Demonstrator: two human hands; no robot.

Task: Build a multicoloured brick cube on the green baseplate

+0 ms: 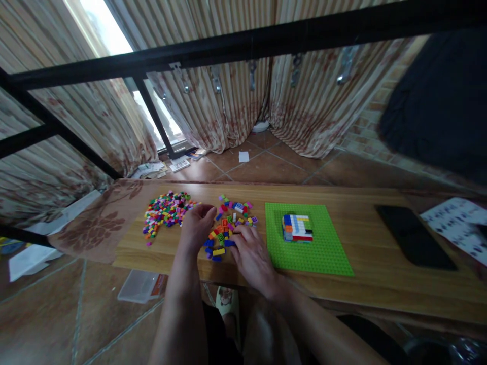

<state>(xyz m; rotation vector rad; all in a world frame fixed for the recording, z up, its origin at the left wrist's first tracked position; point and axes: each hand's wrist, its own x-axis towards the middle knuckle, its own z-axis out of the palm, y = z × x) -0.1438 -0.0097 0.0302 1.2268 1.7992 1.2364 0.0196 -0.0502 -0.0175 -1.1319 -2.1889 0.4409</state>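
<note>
The person's two bare hands were over the loose bricks on the long wood-grained counter (pixel 369 258), and the step in hand looked like picking through them for a particular piece. The right hand (pixel 254 256) lay palm down at the near right edge of a loose spread of multicoloured plastic bricks (pixel 221 237), its fingers bent and slightly parted beside a small blue plastic brick (pixel 229 243); whether they gripped it could not be told. The left hand (pixel 198 220) hung between that spread and a denser heap of tiny multicoloured plastic bricks (pixel 167 210), its fingers curled inward, and whether anything was pinched there could not be told either. To the right of the spread, a flat square lime-green studded baseplate (pixel 327 253) carried a low blocky build of white, blue, orange, red and yellow bricks (pixel 298 228), which neither hand touched. The next move seemed to call for a fingertip pinch on a single brick, precise enough to leave its crowded neighbours undisturbed.
</note>
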